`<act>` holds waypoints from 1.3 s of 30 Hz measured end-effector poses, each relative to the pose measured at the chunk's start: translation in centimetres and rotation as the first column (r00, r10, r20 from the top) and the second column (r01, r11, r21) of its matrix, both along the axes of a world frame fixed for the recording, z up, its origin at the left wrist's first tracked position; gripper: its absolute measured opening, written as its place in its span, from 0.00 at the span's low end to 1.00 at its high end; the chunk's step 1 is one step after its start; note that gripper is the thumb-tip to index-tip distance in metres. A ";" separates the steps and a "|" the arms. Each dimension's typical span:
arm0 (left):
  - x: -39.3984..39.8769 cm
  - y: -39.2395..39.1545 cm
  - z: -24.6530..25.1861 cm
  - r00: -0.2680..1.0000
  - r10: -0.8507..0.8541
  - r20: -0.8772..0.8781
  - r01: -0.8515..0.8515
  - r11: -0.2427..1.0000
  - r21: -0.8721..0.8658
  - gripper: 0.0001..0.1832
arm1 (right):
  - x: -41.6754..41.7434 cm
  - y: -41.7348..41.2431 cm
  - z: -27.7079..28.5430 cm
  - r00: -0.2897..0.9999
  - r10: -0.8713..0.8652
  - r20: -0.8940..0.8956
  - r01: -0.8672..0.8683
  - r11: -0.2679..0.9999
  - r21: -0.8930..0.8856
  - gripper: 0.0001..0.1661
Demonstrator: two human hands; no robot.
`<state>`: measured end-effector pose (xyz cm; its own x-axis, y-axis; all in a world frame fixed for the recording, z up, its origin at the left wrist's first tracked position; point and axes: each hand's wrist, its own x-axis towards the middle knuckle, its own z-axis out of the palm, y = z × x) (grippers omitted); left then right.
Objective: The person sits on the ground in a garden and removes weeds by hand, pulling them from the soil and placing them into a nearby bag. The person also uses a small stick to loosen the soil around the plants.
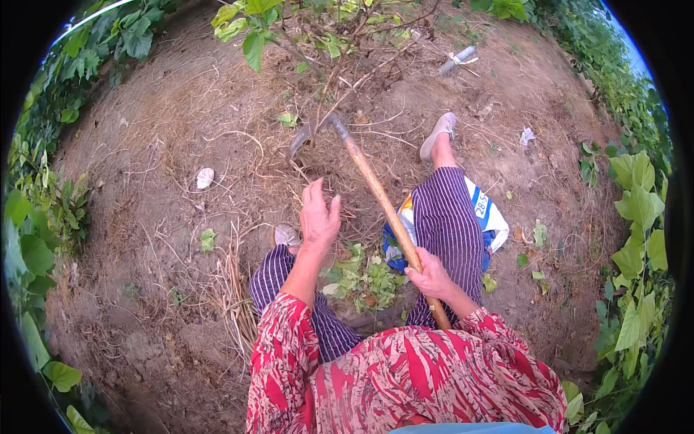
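Observation:
My right hand (432,274) is wrapped around the wooden handle of a sickle (382,200), low on the shaft. Its curved metal blade (301,140) lies at the base of a leafy shrub (336,76), among the thin stems. My left hand (321,217) is raised over the ground below the blade, holding nothing, thumb apart from the fingers. Cut leafy greens (360,279) lie between my legs. A bundle of dry stalks (237,304) rests beside my left leg, and a printed plastic sack (493,222) lies under my right leg.
Dry soil (146,233) is strewn with straw and loose vine stems. A whitish lump (205,178) lies at left, a white scrap (526,136) at right. Farther off is a grey tube (458,59) with a white tie. Dense vines (642,217) border the right side, leafy growth (32,233) the left.

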<state>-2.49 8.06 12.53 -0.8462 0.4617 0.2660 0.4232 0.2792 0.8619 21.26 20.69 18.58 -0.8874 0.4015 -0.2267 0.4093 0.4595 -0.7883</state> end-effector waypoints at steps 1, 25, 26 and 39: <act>-0.8 -0.3 -0.6 0.999 0.047 0.011 -0.047 0.999 0.028 0.30 | 0.5 -0.2 0.1 0.999 0.032 -0.005 -0.032 0.999 0.022 0.22; -7.9 -10.9 2.2 0.726 -0.055 0.685 -0.499 0.643 0.581 0.18 | 2.6 2.4 -2.1 0.943 -0.234 -0.236 0.286 0.933 0.218 0.19; -7.1 -11.2 2.2 0.734 -0.022 0.678 -0.515 0.633 0.578 0.18 | 2.6 2.7 -2.4 0.942 -0.247 -0.225 0.307 0.907 0.290 0.18; 1.2 -12.9 3.8 0.705 -0.191 0.683 -0.397 0.691 0.603 0.20 | 0.2 3.2 -9.8 0.948 0.146 0.283 -0.233 0.924 0.305 0.22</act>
